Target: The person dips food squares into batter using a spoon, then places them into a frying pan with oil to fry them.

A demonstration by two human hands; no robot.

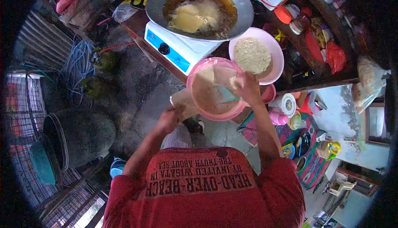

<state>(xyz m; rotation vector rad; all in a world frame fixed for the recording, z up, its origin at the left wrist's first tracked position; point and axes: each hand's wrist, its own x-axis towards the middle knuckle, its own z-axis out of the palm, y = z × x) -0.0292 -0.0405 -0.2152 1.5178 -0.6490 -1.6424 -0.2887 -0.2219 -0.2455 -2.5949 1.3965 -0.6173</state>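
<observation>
My left hand is closed on a pale, flat, box-like piece, held against the left rim of a pink basin. My right hand reaches over the basin's right side. Its fingers are closed at the edge of a thin, see-through brownish sheet whose kind I cannot make out. Brownish liquid batter lies in the basin, with a pale green utensil in it. A second, paler pink bowl behind my right hand holds a whitish, grainy mass.
A wide metal wok of hot oil, with pale yellow pieces frying, sits on a white and blue stove. Jars and packets line the shelf at right. Coconuts and blue rope lie on the floor, near a large dark pot.
</observation>
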